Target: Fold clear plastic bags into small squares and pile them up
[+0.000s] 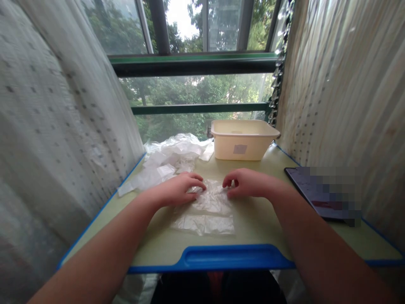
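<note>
A crumpled clear plastic bag (213,200) lies on the table in front of me, its nearer part spread flatter. At its left side, my left hand (183,188) rests with curved fingers and the thumb held apart from them, fingertips touching the plastic. On the opposite side is my right hand (245,183), fingers bent and a gap showing between them and the thumb. Its fingertips are at the bag's right edge, and I see no plastic gripped between them.
Behind my left hand sits a heap of clear plastic bags (171,152). A cream plastic tub (242,145) stands at the back. To the right lies a tablet (311,190), partly blurred out. The pale green table (259,228) has a blue rim; curtains flank it.
</note>
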A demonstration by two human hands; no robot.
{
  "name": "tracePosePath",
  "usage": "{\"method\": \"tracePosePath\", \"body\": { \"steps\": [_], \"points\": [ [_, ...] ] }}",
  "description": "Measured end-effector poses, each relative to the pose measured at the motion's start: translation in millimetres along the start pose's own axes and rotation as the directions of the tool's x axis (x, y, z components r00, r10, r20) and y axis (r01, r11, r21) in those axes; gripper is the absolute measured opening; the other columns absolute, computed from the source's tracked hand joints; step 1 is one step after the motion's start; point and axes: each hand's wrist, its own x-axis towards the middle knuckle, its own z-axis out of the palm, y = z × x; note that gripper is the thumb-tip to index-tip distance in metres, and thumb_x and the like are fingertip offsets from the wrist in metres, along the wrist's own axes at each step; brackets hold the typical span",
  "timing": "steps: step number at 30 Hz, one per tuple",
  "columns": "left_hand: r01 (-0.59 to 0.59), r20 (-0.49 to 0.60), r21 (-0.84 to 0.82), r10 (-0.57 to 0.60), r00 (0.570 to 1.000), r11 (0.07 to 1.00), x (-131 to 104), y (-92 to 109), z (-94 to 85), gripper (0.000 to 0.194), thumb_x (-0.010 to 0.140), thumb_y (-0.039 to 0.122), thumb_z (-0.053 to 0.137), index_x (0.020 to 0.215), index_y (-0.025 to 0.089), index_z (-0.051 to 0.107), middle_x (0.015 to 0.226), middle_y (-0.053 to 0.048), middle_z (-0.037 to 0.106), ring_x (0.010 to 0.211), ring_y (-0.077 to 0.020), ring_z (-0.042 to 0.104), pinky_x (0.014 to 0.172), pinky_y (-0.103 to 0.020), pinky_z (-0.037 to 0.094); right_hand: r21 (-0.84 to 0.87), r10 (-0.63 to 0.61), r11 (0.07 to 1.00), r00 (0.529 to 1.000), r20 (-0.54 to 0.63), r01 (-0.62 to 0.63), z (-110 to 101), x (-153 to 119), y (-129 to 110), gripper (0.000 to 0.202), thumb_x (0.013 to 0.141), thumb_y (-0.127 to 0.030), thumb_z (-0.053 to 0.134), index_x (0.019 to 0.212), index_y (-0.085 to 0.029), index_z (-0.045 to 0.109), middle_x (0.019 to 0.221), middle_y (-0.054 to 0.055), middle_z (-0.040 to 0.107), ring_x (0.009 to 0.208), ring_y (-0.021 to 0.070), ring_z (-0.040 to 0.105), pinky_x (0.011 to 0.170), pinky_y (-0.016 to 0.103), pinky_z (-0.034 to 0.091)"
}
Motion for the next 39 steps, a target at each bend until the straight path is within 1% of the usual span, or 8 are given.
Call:
{"method": "tracePosePath", "body": {
  "steps": [3,6,13,20,27,32,36,39],
  "points": [
    [0.002,-0.002,0.003,-0.002,1.000,1.000,-0.1,0.2,-0.1,0.031,0.079,0.027,0.051,0.109,0.029,0.059,0.121,-0.003,0.050,0.109,-0.0199,0.046,0.094,-0.032,0.035,-0.014,0.006,1.000,0.998,0.070,-0.005,1.5,0.8,0.8,0.024,0.062,-0.035,0.064,0.083,-0.024,0.068,0.075,0.000,0.064,0.063,0.0142,0.055,0.052,0.021,0.037],
    [-0.005,-0.006,0.004,0.005,1.000,1.000,-0.6,1.4,-0.9,0.031,0.079,0.029,0.051,0.109,0.029,0.059,0.121,-0.003,0.050,0.108,-0.0200,0.046,0.094,-0.032,0.035,0.001,-0.017,1.000,0.997,0.072,0.017,4.7,2.9,-2.1,0.018,0.065,-0.034,0.061,0.077,-0.022,0.069,0.070,0.000,0.064,0.062,0.0141,0.054,0.053,0.022,0.037],
    [-0.006,-0.026,0.017,0.006,1.000,1.000,-2.6,2.8,0.5,0.032,0.079,0.030,0.050,0.110,0.027,0.059,0.121,-0.004,0.051,0.107,-0.0208,0.047,0.094,-0.033,0.036,0.104,-0.053,0.993,0.997,-0.057,0.058,-2.6,-1.0,-7.9,0.020,0.068,-0.034,0.058,0.079,-0.021,0.068,0.074,0.000,0.064,0.063,0.0128,0.052,0.055,0.022,0.038],
    [-0.008,-0.026,0.025,0.008,1.000,1.000,-3.5,0.8,1.8,0.032,0.079,0.032,0.050,0.109,0.028,0.058,0.120,-0.003,0.051,0.107,-0.0209,0.047,0.094,-0.034,0.035,0.119,0.003,0.993,0.990,-0.139,0.014,-6.6,0.8,-2.6,0.025,0.070,-0.039,0.058,0.080,-0.020,0.069,0.077,0.002,0.063,0.065,0.0136,0.051,0.057,0.024,0.039],
    [-0.005,-0.048,0.058,0.008,0.999,0.998,-3.6,4.9,3.0,0.032,0.079,0.032,0.050,0.110,0.027,0.058,0.119,-0.003,0.052,0.106,-0.0213,0.048,0.092,-0.033,0.037,0.066,-0.175,0.981,0.977,-0.120,0.184,5.7,1.4,-19.8,0.020,0.072,-0.036,0.058,0.080,-0.022,0.070,0.081,0.002,0.060,0.066,0.0121,0.051,0.058,0.022,0.037],
    [-0.023,-0.055,0.074,0.027,0.998,0.997,-4.3,6.5,2.9,0.031,0.079,0.030,0.049,0.107,0.024,0.059,0.117,-0.005,0.053,0.104,-0.0206,0.049,0.091,-0.032,0.038,0.014,-0.201,0.979,0.979,-0.041,0.202,18.8,7.8,-22.5,0.017,0.070,-0.031,0.060,0.080,-0.023,0.071,0.082,0.002,0.060,0.063,0.0117,0.052,0.060,0.022,0.038],
    [-0.002,-0.067,0.096,0.008,0.998,0.995,-6.2,6.7,3.9,0.031,0.078,0.030,0.050,0.108,0.025,0.058,0.117,-0.004,0.053,0.104,-0.0217,0.048,0.091,-0.034,0.038,-0.017,-0.199,0.980,0.979,-0.045,0.198,20.7,8.2,-24.1,0.017,0.067,-0.033,0.062,0.078,-0.022,0.070,0.081,0.002,0.059,0.066,0.0127,0.052,0.061,0.022,0.038],
    [0.028,-0.135,0.162,-0.006,0.991,0.986,-7.7,12.5,4.1,0.037,0.075,0.026,0.055,0.112,0.026,0.056,0.121,-0.006,0.050,0.108,-0.0248,0.044,0.091,-0.038,0.038,-0.020,-0.186,0.983,0.982,-0.041,0.185,19.5,6.8,-23.5,0.020,0.065,-0.036,0.064,0.079,-0.021,0.068,0.079,0.002,0.059,0.067,0.0133,0.052,0.060,0.022,0.038]
  ]
}}
